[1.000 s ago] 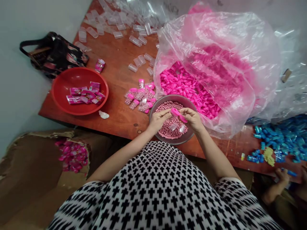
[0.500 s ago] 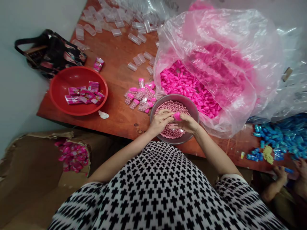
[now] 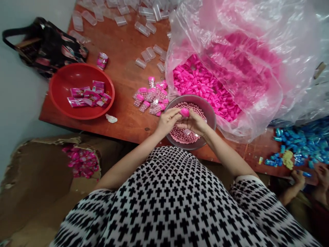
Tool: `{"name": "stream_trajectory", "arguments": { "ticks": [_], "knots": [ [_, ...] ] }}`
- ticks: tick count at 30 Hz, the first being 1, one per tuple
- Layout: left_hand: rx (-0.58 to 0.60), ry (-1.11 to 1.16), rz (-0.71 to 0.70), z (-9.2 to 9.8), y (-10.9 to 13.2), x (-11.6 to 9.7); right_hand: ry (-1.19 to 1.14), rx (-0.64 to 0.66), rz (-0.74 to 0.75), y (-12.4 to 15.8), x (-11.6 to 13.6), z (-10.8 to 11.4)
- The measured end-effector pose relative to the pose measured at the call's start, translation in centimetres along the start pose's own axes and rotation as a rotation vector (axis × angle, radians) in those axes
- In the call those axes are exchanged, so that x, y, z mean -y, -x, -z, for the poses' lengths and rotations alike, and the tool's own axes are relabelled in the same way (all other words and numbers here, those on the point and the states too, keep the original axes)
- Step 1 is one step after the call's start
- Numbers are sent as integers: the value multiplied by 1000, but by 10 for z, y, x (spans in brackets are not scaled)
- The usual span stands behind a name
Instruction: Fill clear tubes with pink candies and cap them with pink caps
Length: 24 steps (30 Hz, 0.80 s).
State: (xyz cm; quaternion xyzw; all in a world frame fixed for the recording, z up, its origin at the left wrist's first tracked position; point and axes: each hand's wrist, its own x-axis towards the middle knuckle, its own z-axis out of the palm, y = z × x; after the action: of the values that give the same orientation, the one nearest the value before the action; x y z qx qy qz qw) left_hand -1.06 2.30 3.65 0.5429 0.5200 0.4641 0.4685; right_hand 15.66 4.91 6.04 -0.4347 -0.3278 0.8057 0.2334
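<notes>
A bright pink plastic cap (image 3: 184,112) is pinched between my two hands above a grey bowl (image 3: 211,118) of small pink balls (image 3: 183,137). The fingertips of my left hand (image 3: 166,122) are closed at the cap's left side. My right hand (image 3: 197,123) has its thumb and finger at the right side, with its other fingers curled below. Whether a clear container sits under the cap is hidden by the fingers. Something clear (image 3: 189,132) shows among the balls. Left of the bowl lie several filled clear containers with pink caps (image 3: 151,96).
A clear plastic bag (image 3: 257,128) of loose pink caps (image 3: 203,85) lies behind the bowl. Clear empty containers (image 3: 142,29) are scattered farther back. A red bowl (image 3: 58,103) holds pink packets. Blue pieces (image 3: 305,140) and another person's hands (image 3: 298,178) are at right; a cardboard box (image 3: 33,185) stands at left.
My hands, with the pink cap, have risen slightly toward the bowl's back left side. The whole view has shifted a little; the things on the table lie as before.
</notes>
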Motion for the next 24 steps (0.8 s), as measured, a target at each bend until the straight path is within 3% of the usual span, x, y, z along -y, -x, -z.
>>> {"name": "stream_trajectory", "arguments": {
  "ticks": [3, 6, 8, 11, 16, 21, 22, 24],
  "knots": [
    [-141, -16, -3, 29, -14, 0, 349, -65, 148, 6, 2, 29],
    [-240, -123, -43, 51, -20, 8, 982, -86, 203, 16, -14, 52],
    [-222, -162, -43, 50, -13, 16, 1400, -5, 195, 22, -32, 58],
    [-121, -120, 8, 29, 7, 24, 1796, 98, 186, 23, -56, 54],
    [59, -134, 100, -3, 37, 20, 1994, 145, 185, 18, -62, 57],
    [22, -145, 157, 3, 38, 13, 2049, -108, 240, 4, -44, 68],
    [8, -141, 157, 5, 37, 13, 2067, -112, 235, -2, -44, 66],
    [-1, -140, 152, 8, 36, 13, 2068, 9, 233, -15, -48, 59]
  ]
}}
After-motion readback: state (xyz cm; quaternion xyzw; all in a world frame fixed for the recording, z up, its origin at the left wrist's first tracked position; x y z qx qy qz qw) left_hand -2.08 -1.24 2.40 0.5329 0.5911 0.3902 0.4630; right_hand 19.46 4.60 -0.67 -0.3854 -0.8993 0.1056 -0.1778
